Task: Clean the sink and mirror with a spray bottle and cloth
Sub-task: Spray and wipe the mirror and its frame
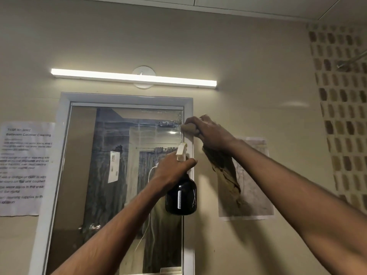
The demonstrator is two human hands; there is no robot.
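A white-framed mirror [111, 175] hangs on the beige wall, its glass streaked and spotted near the top right corner. My left hand [174, 167] grips the neck of a black spray bottle [181, 197] with a cream trigger head, held upright in front of the mirror's right edge. My right hand [208, 130] is closed on a brown cloth [224, 171]. It presses a wad of the cloth against the mirror's upper right frame, and the rest of the cloth hangs below my wrist. The sink is out of view.
A lit tube lamp [133, 77] is mounted above the mirror. A printed instruction sheet [23, 167] is stuck to the wall on the left, another paper [256, 187] on the right. Mosaic tiles [345, 116] cover the far right wall.
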